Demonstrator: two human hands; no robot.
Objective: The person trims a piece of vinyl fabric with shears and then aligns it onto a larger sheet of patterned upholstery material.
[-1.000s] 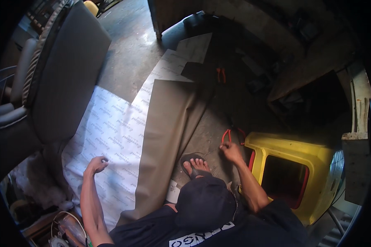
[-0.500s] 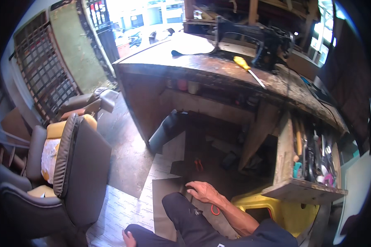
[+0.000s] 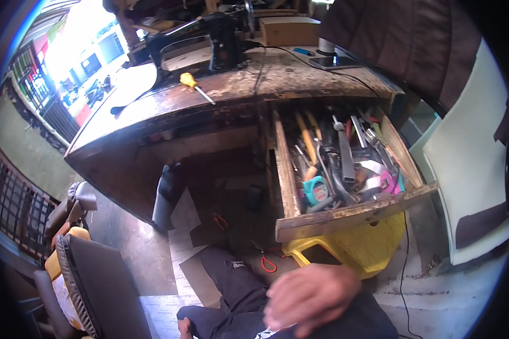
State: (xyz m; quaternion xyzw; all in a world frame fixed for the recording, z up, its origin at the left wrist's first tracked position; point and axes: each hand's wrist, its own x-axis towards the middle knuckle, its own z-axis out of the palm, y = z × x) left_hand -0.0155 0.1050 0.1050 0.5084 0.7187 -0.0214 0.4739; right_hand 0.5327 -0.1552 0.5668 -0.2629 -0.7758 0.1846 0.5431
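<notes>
My right hand (image 3: 313,294) is raised in front of my body, below the yellow plastic stool (image 3: 373,243). Motion blurs its fingers, so I cannot make out whether anything is in them. Only a small part of my left hand (image 3: 185,326) shows at the lower edge, beside my knee; the rest is hidden. Past my right hand, an open wooden drawer (image 3: 356,217) holds several tools, among them a teal tape measure (image 3: 316,191) and wooden-handled tools (image 3: 305,135). A red-handled cutting tool (image 3: 267,263) and orange-handled pliers (image 3: 220,221) lie on the floor beyond my leg.
The worn workbench (image 3: 300,76) carries a black sewing machine (image 3: 226,48), a yellow-handled screwdriver (image 3: 189,80) and a cardboard box (image 3: 288,31). A grey roll (image 3: 167,195) leans underneath. Brown upholstered seating (image 3: 99,282) stands at the left. A black cord (image 3: 406,282) hangs at the right.
My view has swung to the right, bringing the drawer nearer the middle. My right hand has drawn back from beside my knee toward my body. My left hand stays low by my other knee.
</notes>
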